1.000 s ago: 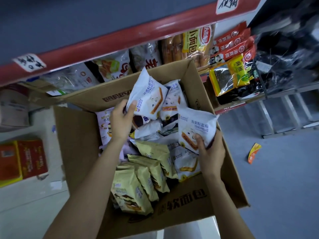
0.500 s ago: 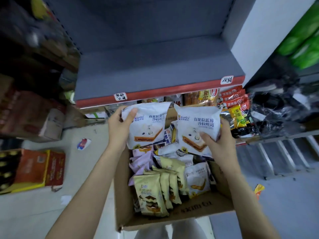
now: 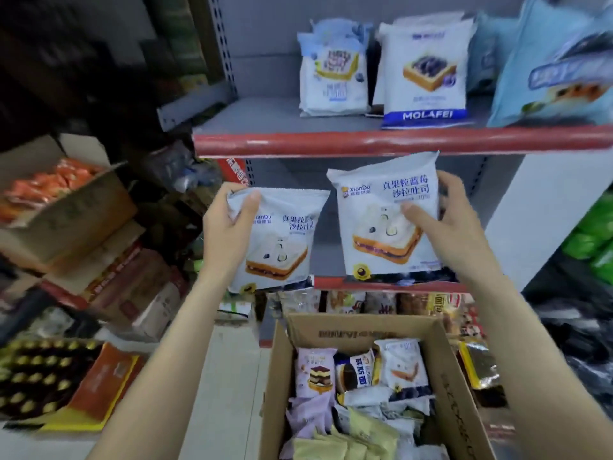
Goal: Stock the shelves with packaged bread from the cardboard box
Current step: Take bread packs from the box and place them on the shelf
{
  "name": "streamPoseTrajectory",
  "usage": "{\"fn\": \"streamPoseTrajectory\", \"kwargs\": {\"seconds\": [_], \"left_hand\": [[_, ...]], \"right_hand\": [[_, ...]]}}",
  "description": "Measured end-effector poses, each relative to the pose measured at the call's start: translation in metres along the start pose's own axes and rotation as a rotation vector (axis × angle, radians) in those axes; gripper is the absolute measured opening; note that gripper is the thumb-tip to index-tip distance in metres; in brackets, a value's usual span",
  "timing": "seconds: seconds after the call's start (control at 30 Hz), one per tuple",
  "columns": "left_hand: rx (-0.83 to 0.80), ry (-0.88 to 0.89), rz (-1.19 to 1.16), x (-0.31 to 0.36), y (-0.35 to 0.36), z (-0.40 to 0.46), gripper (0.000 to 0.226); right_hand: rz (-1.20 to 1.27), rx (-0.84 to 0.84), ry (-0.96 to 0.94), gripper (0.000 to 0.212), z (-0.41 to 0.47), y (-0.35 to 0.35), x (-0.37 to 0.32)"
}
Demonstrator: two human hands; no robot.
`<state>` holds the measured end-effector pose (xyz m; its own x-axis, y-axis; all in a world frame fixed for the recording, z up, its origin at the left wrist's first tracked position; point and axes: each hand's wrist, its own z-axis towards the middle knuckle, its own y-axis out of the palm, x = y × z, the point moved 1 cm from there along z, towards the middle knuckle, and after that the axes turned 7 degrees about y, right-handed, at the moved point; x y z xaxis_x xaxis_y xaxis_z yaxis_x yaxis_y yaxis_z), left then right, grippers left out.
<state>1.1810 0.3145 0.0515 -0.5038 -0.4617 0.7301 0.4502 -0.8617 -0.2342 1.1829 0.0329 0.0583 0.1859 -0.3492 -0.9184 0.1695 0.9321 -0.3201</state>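
A person's two bare arms reach forward toward a store shelf unit, each of the hands holding a white packet of bread. The left hand (image 3: 229,224) grips the upper left corner of the left bread packet (image 3: 282,240), thumb across the front and fingers curled behind. The right hand (image 3: 444,217) grips the right edge of the right bread packet (image 3: 384,217), thumb pressed on the front over the printed sandwich picture. Both packets are upright with their fronts facing the camera, and they sit side by side with a narrow gap between them; the right one is held a little higher.

Just behind the hands is the grey middle shelf (image 3: 328,254), its red front edge showing beneath the right packet. Above the hands, the upper shelf (image 3: 365,142) carries more bagged bread: a pale blue-and-white bag (image 3: 333,68), a white bag marked MOLAFEI (image 3: 426,74) beside it, and a blurred light blue bag (image 3: 557,64) further right.

Below and between the forearms stands the open cardboard box (image 3: 461,386), with mixed snack packets inside in white, lilac and pale yellow. Left of the left arm, on the floor, are stacked cartons (image 3: 99,260), one holding orange packets, and a tray of gold-topped bottles (image 3: 39,376).
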Motion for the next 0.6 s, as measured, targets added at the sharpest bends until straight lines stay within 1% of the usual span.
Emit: {"fn": "streamPoseTrajectory", "kwargs": {"seconds": [0.03, 0.1, 0.17, 0.23, 0.3, 0.4, 0.5, 0.6], "left_hand": [[0.016, 0.024, -0.009, 0.008, -0.007, 0.009, 0.020], [0.044, 0.060, -0.043, 0.020, -0.020, 0.025, 0.013], [0.071, 0.072, -0.077, 0.029, -0.031, 0.039, 0.008], [0.126, 0.094, -0.103, 0.037, -0.040, 0.055, 0.011], [0.183, 0.135, -0.129, 0.048, -0.044, 0.071, 0.015], [0.230, 0.179, -0.131, 0.062, -0.043, 0.094, 0.017], [0.258, 0.207, -0.081, 0.065, -0.038, 0.113, 0.017], [0.298, 0.205, -0.077, 0.062, -0.037, 0.128, 0.017]], "right_hand": [[0.044, -0.011, -0.023, 0.052, 0.009, 0.000, -0.011], [0.162, -0.005, -0.088, 0.054, 0.029, -0.001, -0.034], [0.323, 0.008, -0.146, 0.057, 0.053, -0.002, -0.059], [0.448, 0.025, -0.213, 0.070, 0.081, 0.001, -0.088], [0.506, 0.008, -0.277, 0.083, 0.114, 0.011, -0.116], [0.558, -0.068, -0.284, 0.086, 0.162, 0.035, -0.138], [0.563, -0.088, -0.203, 0.084, 0.200, 0.063, -0.135], [0.366, -0.020, -0.164, 0.086, 0.215, 0.083, -0.121]]}}
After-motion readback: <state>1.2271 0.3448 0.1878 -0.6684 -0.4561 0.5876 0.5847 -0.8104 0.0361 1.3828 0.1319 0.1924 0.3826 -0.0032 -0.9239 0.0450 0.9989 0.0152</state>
